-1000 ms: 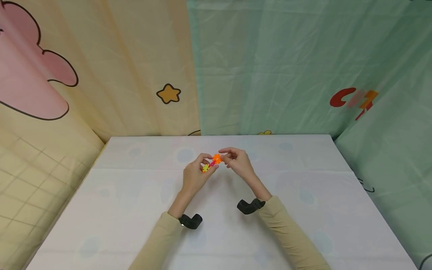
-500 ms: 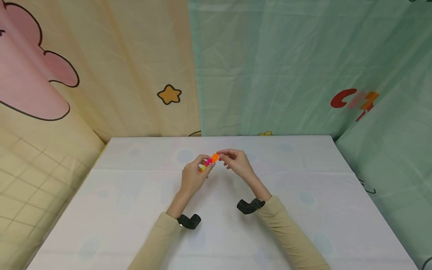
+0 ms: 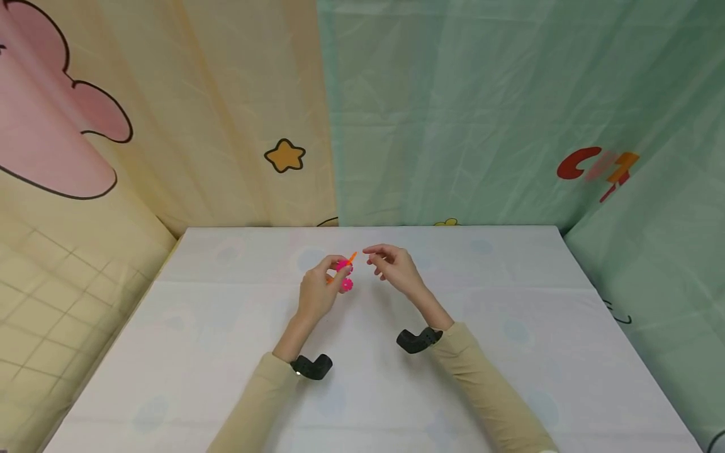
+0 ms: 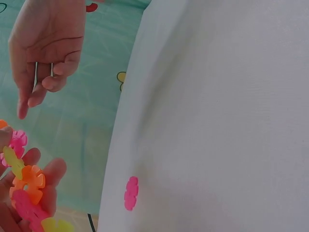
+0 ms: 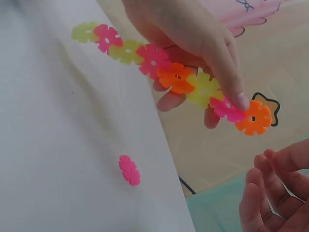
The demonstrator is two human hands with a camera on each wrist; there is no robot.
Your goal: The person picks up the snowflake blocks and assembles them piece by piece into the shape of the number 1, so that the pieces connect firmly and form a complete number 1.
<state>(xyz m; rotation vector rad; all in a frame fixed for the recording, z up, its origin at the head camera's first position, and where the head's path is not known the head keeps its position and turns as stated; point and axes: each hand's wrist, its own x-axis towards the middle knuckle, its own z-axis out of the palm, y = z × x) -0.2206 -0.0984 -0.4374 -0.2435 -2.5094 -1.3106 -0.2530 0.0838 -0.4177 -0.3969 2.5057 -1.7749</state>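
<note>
My left hand (image 3: 316, 294) pinches a chain of interlocking flower-shaped plastic discs (image 5: 177, 77) near one end, the thumb against the last pink and orange discs. Orange, pink and yellow discs alternate along the chain, which slants across the palm in the right wrist view. In the head view only a few discs of it show, the orange end disc (image 3: 352, 258) edge-on. My right hand (image 3: 398, 272) hovers just right of that end, fingers loosely bent and holding nothing. A loose pink flower disc (image 5: 129, 170) lies on the white table below the hands.
The white-covered table (image 3: 481, 377) stretches out around both forearms. Behind its far edge hang a cream curtain (image 3: 238, 94) and a green curtain (image 3: 453, 113). A black wrist camera (image 3: 313, 367) sits on the left wrist, another black camera (image 3: 419, 340) on the right.
The right fingers have come away from the orange end disc. My left hand has shifted slightly left and turned the chain, so the end disc shows edge-on. The loose pink disc has come into view.
</note>
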